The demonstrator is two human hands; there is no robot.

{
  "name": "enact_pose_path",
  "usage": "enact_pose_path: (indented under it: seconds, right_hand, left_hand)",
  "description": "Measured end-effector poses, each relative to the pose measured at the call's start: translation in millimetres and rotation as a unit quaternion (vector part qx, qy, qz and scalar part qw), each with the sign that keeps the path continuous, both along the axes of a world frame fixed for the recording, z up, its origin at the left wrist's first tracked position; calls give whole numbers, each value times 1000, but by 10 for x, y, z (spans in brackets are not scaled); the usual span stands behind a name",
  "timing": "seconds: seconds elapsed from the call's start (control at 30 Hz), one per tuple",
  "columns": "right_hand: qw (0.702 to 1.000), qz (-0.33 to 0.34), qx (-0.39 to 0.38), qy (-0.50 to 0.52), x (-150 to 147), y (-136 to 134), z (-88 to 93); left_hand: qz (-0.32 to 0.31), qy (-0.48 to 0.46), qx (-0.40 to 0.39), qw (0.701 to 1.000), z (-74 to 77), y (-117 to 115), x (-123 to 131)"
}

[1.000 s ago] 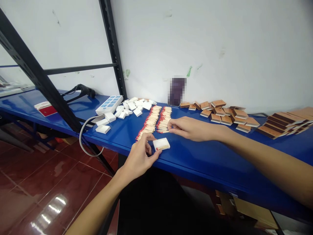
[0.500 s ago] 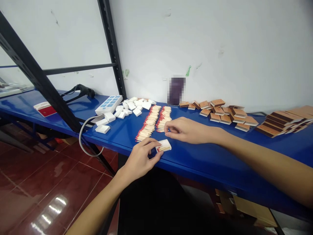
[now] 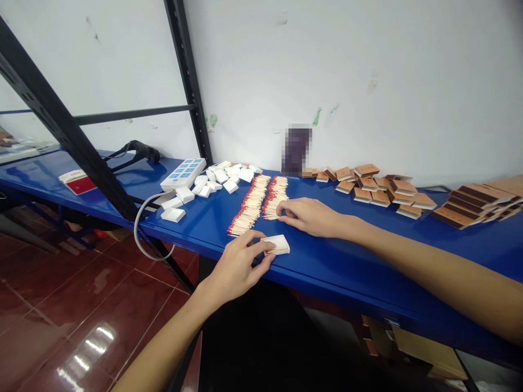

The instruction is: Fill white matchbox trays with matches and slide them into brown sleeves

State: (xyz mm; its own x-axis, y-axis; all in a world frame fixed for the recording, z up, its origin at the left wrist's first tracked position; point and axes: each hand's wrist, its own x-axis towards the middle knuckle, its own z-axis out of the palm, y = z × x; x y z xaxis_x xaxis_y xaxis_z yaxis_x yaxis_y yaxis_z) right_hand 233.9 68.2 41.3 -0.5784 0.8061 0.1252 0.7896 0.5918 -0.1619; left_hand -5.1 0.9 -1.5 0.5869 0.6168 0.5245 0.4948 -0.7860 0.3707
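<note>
At the table's front edge, my left hand [image 3: 243,265] grips a small white matchbox tray [image 3: 281,243] by its left end. A few matches lie in the tray along its near side, partly under my fingers. My right hand [image 3: 310,216] is at the near end of the right row of matches [image 3: 278,191], thumb and index finger closed around the stick ends; how many it holds is hidden. Beside it runs a second, longer row of red-headed matches [image 3: 252,204].
White empty trays [image 3: 220,175] lie heaped at the back left, by a white box with blue labels [image 3: 183,174]. Orange-brown matchbox sleeves [image 3: 370,185] are scattered at right, with stacked ones [image 3: 469,201] farther right. A black rack post [image 3: 188,81] rises at left.
My right hand has moved slightly closer to the right row of matches, its fingertips now on the stick ends. My left hand still holds the tray, its index finger farther over the matches inside.
</note>
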Motion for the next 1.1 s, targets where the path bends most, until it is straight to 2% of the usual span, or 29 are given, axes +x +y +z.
enact_pose_path:
  seconds: [0.17,0.33,0.63,0.87,1.0,1.1]
  right_hand:
    - [1000,12,-3,9,-1,25,-44]
    - [999,13,-43,7,12,9,-23]
    - [994,80,-75,23,-62,-266,365]
    - [988,108,-110,-1,-193,-406,281]
    - [994,79,-57,39,-172,-319,275]
    - [999,26,-2,44,-140,-203,210]
  left_hand:
    - [0,-20,-15,1000,-13,15,7]
    - [14,-32,-17,999,-27,13,5]
    - [54,-109,-73,990,-32,39,35]
    - [35,-80,-36,996,-26,39,21]
    - [19,-79,-43,996,-18,32,11]
    - [18,-77,-44,996,-27,25,7]
